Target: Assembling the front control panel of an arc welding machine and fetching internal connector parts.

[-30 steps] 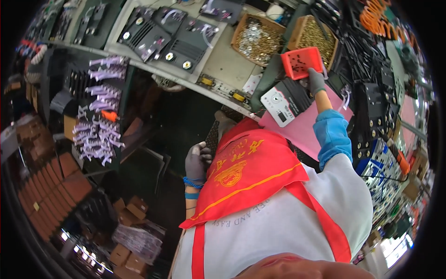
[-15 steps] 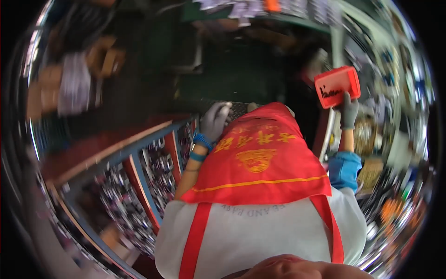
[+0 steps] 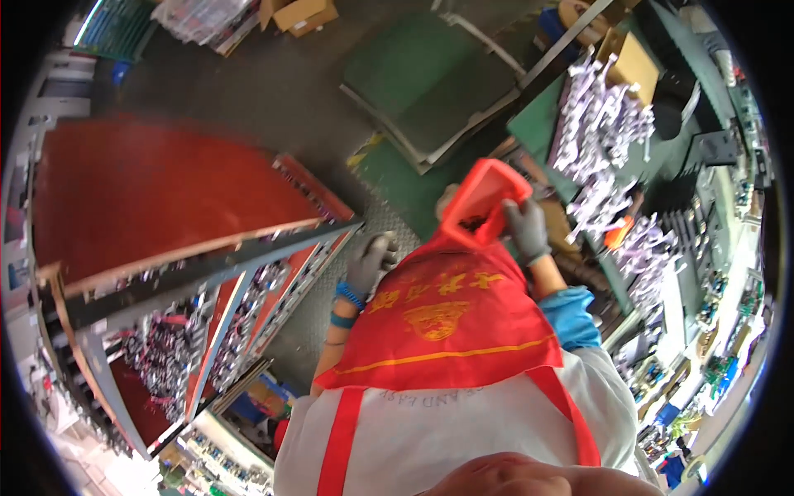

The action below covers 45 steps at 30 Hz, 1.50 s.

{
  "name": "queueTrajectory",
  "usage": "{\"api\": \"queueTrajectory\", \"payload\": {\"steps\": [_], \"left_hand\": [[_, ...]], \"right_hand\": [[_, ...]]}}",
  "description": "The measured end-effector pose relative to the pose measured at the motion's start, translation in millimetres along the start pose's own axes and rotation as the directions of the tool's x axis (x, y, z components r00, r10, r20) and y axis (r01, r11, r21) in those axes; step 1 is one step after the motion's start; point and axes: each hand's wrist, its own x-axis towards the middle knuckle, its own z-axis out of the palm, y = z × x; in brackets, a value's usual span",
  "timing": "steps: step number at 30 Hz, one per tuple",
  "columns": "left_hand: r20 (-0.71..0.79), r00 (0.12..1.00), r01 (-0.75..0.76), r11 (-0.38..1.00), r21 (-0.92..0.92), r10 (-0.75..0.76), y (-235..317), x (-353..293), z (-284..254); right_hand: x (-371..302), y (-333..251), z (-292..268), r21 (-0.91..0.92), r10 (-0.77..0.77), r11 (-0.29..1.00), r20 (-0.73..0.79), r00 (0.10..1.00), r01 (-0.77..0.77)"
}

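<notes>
My right hand [image 3: 527, 230], in a grey glove, grips the right side of a red plastic bin [image 3: 488, 175]. The bin is tilted in front of my red apron [image 3: 438, 322], its hollow side in sight. A dark patch shows inside; whether it is marking or small parts I cannot tell. Gloved in grey too, my left hand [image 3: 372, 263] hangs at the apron's left edge with a blue band at the wrist. Its fingers are loosely bent, and nothing shows in them. It is nearest to the corner of a red-topped rack [image 3: 182, 198].
Shelves under the rack's top hold many small metallic parts [image 3: 165, 351]. Ahead lies a green platform [image 3: 430, 74] with pale edges. On the right, a green bench [image 3: 538, 120] bears heaps of whitish-purple parts [image 3: 608, 132] and a cardboard box [image 3: 633, 66]. Another carton [image 3: 306, 12] sits far ahead.
The red bin has come from my far right to the front of my apron and turned its hollow side into view. My left hand stays low by the apron. The surroundings have swung round.
</notes>
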Motion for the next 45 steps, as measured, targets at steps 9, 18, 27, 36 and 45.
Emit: {"api": "queueTrajectory", "payload": {"steps": [9, 18, 27, 36, 45], "left_hand": [[-0.138, 0.989, -0.058, 0.998, 0.006, 0.059, 143.7, 149.8, -12.3], [-0.136, 0.988, -0.058, 0.994, 0.089, 0.07, 275.4, 357.8, -169.4], [-0.135, 0.982, -0.116, 0.986, 0.121, 0.133, 409.4, 508.6, -364.1], [0.044, 0.998, 0.044, 0.999, 0.015, -0.044, 449.2, 577.6, -438.1], [0.275, 0.956, 0.054, 0.982, 0.18, -0.103, 501.0, 686.3, -437.2]], "right_hand": [[157.0, -109.2, 46.3, 0.029, 0.026, 0.999, 0.208, 0.978, -0.032], [274.0, -168.6, 131.2, 0.043, 0.183, 0.981, 0.115, 0.976, -0.189], [385.7, -280.0, 316.0, -0.152, 0.119, 0.973, -0.312, 0.943, -0.173], [494.6, -382.0, 431.3, -0.006, 0.276, 0.961, -0.046, 0.96, -0.276], [613.2, -419.7, 475.7, -0.014, 0.281, 0.959, -0.066, 0.958, -0.282]]}}
